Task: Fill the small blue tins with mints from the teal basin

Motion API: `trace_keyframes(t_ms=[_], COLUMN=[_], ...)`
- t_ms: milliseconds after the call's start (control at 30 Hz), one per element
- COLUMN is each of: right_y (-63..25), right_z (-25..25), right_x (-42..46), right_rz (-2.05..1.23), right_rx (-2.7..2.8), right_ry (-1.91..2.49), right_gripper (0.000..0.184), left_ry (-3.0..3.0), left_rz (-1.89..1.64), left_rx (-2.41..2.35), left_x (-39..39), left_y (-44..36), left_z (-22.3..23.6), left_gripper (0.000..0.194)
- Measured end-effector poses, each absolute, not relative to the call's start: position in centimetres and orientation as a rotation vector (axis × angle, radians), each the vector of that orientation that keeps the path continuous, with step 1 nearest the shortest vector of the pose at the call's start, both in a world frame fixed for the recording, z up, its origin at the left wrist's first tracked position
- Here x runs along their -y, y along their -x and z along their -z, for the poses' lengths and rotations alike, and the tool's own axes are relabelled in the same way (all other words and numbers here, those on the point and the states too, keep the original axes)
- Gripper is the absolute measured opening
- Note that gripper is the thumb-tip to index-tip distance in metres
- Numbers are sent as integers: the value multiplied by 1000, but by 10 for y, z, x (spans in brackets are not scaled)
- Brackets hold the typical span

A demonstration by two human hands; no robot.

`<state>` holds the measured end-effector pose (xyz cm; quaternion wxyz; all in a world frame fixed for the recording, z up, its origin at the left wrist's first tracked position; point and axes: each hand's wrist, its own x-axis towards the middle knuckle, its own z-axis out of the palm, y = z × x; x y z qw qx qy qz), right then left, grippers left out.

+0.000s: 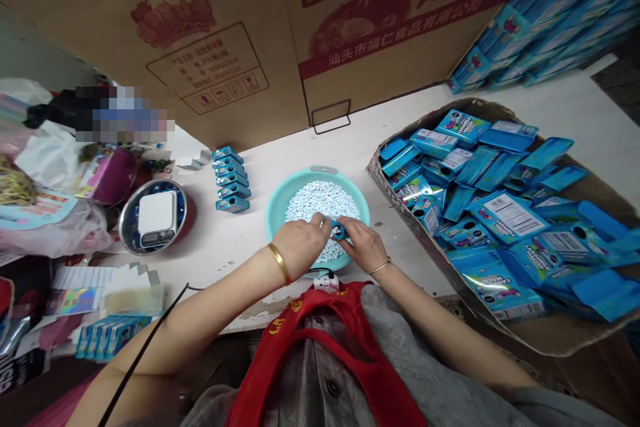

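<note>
Left hand [300, 247]: curled over, with the fingertips pinching one end of a small blue rectangular box [337, 230]; a gold bangle [279, 262] is worn at the wrist.
Right hand [363, 247]: curled inward, with the fingers pinching the other end of the small blue rectangular box; a thin metal bracelet [379, 268] is worn at the wrist.
Held item: the small blue rectangular box is gripped between both hands, just above the mints.
Below the hands: a round teal plastic basin [277, 204] is set on a white-topped bench [210, 260], heaped with small white mints [323, 204].
Beside the basin, left: a short row of blue boxes [231, 180] is stacked on edge.
Beside the basin, right: a shallow cardboard tray [380, 167] is piled with loose blue printed packets [507, 214].
Further left: a white digital scale [157, 217] is placed in a steel bowl [153, 227], near pink plastic bags [50, 230] and yellow rubber bands [15, 186].
Near left corner: white paper cards [83, 277] and a row of blue boxes [113, 337] are laid down.
Behind the bench: a large brown carton with red print [200, 47] is stood upright.
In the way: part of the basin and mints is covered by both hands.
</note>
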<state>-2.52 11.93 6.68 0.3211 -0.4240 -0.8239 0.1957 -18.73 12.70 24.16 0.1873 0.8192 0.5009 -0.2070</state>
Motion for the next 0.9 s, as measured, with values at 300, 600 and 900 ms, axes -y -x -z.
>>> trace_keyframes(t_ms=[300,600,900], right_y=[11,-13,-16], right_z=[-72,-85,-86], right_x=[-125,-130,-125], right_rz=[-600,-702,-736], right_rx=[1976,1742,1662], right_ry=[1348,1494,1532], right_gripper=[40,43,45], left_ry=[-2246,-2179,-1796], left_rz=[212,194,-183], left_rx=[-1679,-1465,-1217], left_x=[-156,-135,-107], left_y=[254,234,234], left_z=[-160,-12,-26], left_gripper=[35,43,36])
